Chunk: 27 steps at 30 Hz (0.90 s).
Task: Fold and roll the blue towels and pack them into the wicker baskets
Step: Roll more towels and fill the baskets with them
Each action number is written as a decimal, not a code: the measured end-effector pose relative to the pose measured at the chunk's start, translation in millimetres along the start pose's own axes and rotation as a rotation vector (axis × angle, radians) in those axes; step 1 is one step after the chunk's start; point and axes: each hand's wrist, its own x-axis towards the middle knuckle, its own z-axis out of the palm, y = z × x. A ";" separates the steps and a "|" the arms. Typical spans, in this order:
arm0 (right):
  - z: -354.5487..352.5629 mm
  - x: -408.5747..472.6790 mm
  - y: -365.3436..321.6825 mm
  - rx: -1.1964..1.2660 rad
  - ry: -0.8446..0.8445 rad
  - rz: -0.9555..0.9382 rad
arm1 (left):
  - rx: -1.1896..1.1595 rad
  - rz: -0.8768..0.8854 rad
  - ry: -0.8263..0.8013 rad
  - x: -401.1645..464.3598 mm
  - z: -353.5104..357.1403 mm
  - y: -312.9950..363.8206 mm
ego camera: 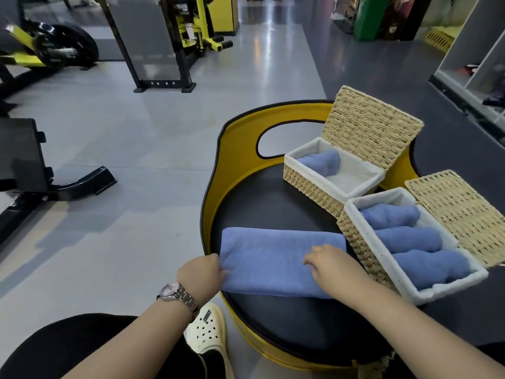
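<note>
Pinching the folded towel [276,262] at its left end, left hand [200,272]; right hand [332,265] presses it, grip flat.

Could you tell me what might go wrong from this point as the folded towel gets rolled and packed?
1. The folded towel has its left end at the rim of the yellow seat, where the left hand grips it; it could slip to the floor.
2. The near basket already holds three rolls and looks full, so the roll probably belongs in the far basket.
3. The right hand only rests flat on the towel, so the roll may start loose.
</note>
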 end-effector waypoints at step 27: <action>-28.7 14.5 -12.2 1.172 0.231 0.233 | -0.540 0.349 0.371 6.7 -37.2 108.0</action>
